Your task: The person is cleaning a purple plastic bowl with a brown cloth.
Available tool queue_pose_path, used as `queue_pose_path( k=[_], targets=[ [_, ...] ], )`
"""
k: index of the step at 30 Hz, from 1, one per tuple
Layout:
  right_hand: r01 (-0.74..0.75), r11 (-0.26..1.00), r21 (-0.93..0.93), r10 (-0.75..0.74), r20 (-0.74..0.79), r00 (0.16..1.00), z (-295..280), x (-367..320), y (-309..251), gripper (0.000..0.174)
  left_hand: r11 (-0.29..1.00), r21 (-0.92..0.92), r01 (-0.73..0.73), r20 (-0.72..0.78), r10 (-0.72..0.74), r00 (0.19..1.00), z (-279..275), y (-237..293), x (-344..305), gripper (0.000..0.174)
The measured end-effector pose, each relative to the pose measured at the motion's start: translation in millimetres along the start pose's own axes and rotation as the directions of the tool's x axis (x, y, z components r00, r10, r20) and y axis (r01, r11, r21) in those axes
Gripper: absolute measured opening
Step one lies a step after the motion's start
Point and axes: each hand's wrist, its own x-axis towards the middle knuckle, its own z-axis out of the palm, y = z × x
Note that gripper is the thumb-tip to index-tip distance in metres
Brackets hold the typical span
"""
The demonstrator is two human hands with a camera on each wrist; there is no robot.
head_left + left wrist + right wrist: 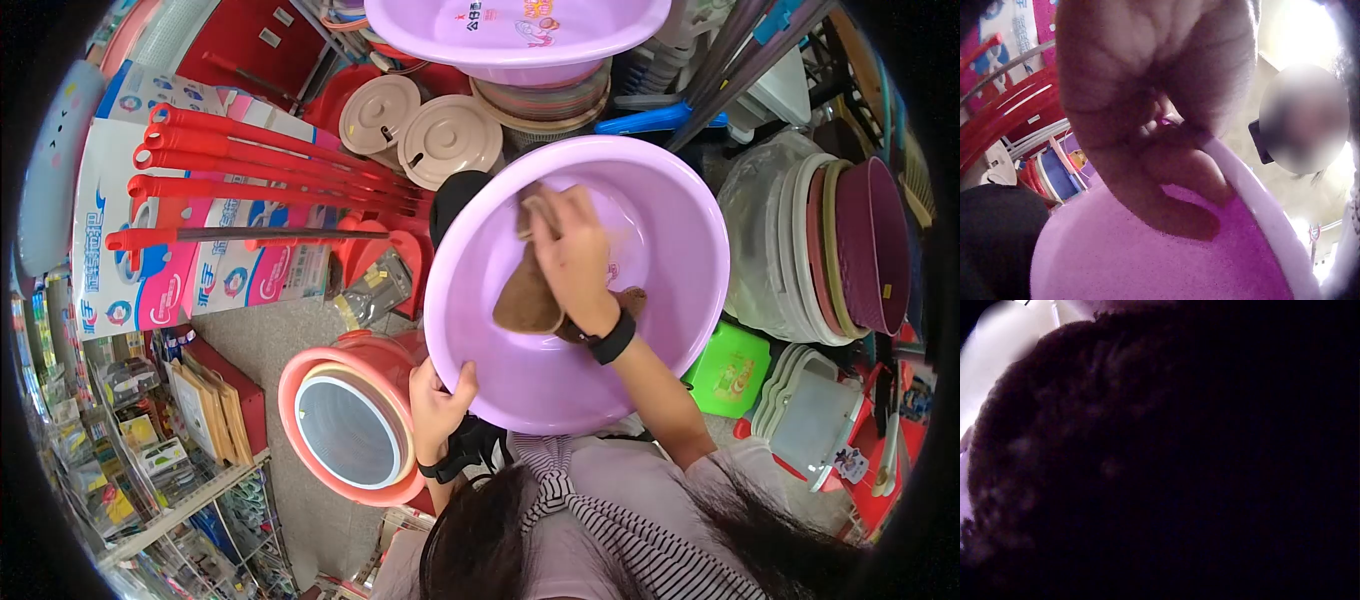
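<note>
A purple basin [680, 200] is tilted in front of the person in the head view. The left hand [440, 405] grips its near left rim, thumb on the inside; in the left wrist view the fingers of the left hand [1147, 125] curl round the edge of the basin [1110, 244]. Inside the basin, the right hand [580, 260] holds a brown cloth [530, 295], bunched at the fingers and hanging against the inner wall. Dark brown cloth [1072, 437] fills most of the right wrist view and hides the right fingers there.
Red-handled poles [240, 150] and printed boxes [150, 260] stand at the left. Below them is a red bucket [290, 400] with nested tubs. Another purple basin [600, 40] is at the top. Stacked tubs [870, 240] and a green box [730, 370] are at the right.
</note>
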Motion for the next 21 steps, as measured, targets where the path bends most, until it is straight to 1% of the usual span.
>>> queue_pose_path(
  k=[2,3,5,6,8,9,10,12,13,15,16,18,19,21],
  targets=[
    [0.062,0.997,0.035,-0.067,0.189,0.98,8,-8,-13,0.017,1.0,-0.02,-0.019,-0.018,0.019,1.0,3,1,4,0.012],
    [0.058,0.998,0.033,-0.063,0.187,0.98,11,-13,-18,0.017,0.998,-0.041,-0.038,-0.04,0.037,0.999,4,1,5,0.013],
    [0.018,0.999,0.046,-0.035,0.397,0.917,14,-22,-25,0.015,0.999,-0.03,-0.032,-0.041,0.031,0.999,2,-2,6,0.014],
    [0.016,0.999,0.044,-0.032,0.394,0.919,14,-26,-24,0.015,0.999,-0.022,-0.027,-0.046,0.026,0.999,1,-3,7,0.015],
    [0.132,0.981,0.143,-0.188,0.521,0.833,13,-33,-20,0.016,0.999,-0.034,-0.015,-0.052,0.013,0.999,1,-1,6,0.015],
    [0.14,0.975,0.175,-0.215,0.562,0.798,13,-35,-19,0.017,0.999,-0.046,-0.002,-0.06,-0.001,0.998,1,0,6,0.015],
    [0.139,0.975,0.174,-0.214,0.563,0.799,13,-35,-18,0.017,0.999,-0.046,-0.001,-0.06,-0.002,0.998,-1,-1,7,0.015],
    [0.178,0.964,0.197,-0.266,0.698,0.665,11,-35,-15,0.016,0.995,0.093,0.028,0.003,-0.028,1.0,-6,-2,8,0.021],
    [0.179,0.964,0.196,-0.265,0.699,0.665,11,-34,-15,0.016,0.995,0.091,0.028,0.003,-0.029,1.0,-6,0,8,0.021],
    [0.103,0.971,0.214,-0.224,0.682,0.696,10,-30,-15,0.018,0.991,0.134,-0.006,-0.013,0.008,1.0,-5,4,12,0.021],
    [0.105,0.971,0.214,-0.226,0.682,0.695,9,-28,-15,0.018,0.991,0.132,-0.007,-0.015,0.009,1.0,-3,4,13,0.021],
    [0.027,0.988,0.155,-0.119,0.624,0.772,7,-25,-15,0.02,0.991,0.136,-0.011,-0.054,0.019,0.998,-1,4,14,0.02],
    [0.028,0.987,0.157,-0.121,0.625,0.771,7,-25,-16,0.02,0.991,0.137,-0.011,-0.056,0.019,0.998,-2,5,14,0.02],
    [-0.098,0.978,0.182,-0.003,0.488,0.873,7,-27,-15,0.021,0.985,0.172,0.015,-0.037,-0.009,0.999,-2,6,13,0.02]
  ],
)
